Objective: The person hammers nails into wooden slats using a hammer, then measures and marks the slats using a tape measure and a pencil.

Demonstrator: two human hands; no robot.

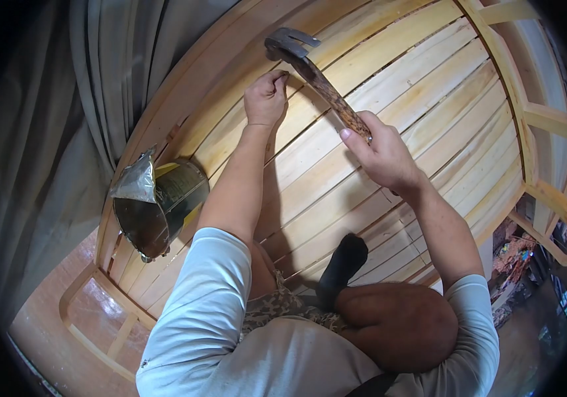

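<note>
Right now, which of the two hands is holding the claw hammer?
The right hand, which grips the claw hammer by its handle; the left hand, by contrast, is pinched closed and does not hold the hammer.

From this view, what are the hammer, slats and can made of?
Hammer head: likely steel, dark grey with a dull sheen.
Handle: probably wood, mottled brown; a coating is possible.
Slats: pale wood, smooth-looking, yellow-brown streaks along the grain.
Can: probably thin sheet metal; its bent flap shines silver.
</note>
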